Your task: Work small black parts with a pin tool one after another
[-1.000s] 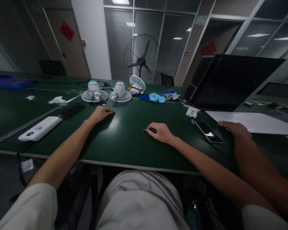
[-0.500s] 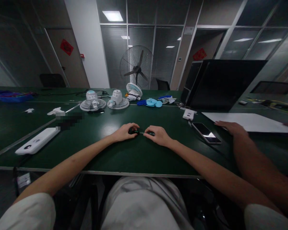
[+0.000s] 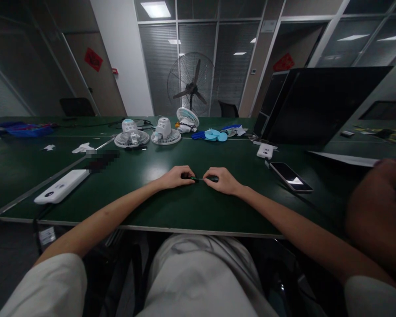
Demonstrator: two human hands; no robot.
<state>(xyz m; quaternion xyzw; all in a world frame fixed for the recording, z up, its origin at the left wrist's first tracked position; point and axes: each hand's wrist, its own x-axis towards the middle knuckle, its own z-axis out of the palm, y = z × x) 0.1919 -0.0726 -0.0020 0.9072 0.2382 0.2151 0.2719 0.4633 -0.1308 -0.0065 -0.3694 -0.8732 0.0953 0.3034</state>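
My left hand [image 3: 177,177] rests low over the green table, its fingers closed around a dark piece with green marks. A thin metal shaft runs from there to my right hand [image 3: 223,180], which pinches another dark piece. Together these look like a small screwdriver [image 3: 201,179], held level between both hands. Fingers cover much of it, so I cannot tell which end is the handle or whether it is one piece.
White fans [image 3: 132,137] stand across the table, beside light blue fan blades [image 3: 215,135]. A phone [image 3: 291,177] and a white device [image 3: 265,151] lie right, before a large black box [image 3: 330,105]. Another white device [image 3: 62,186] lies left. A co-worker's arm [image 3: 378,207] reaches in by a white sheet [image 3: 346,158].
The co-worker's hand has moved right, and the white sheet has shifted with it and looks tilted. My hands keep their hold on the screwdriver. The view has shifted slightly.
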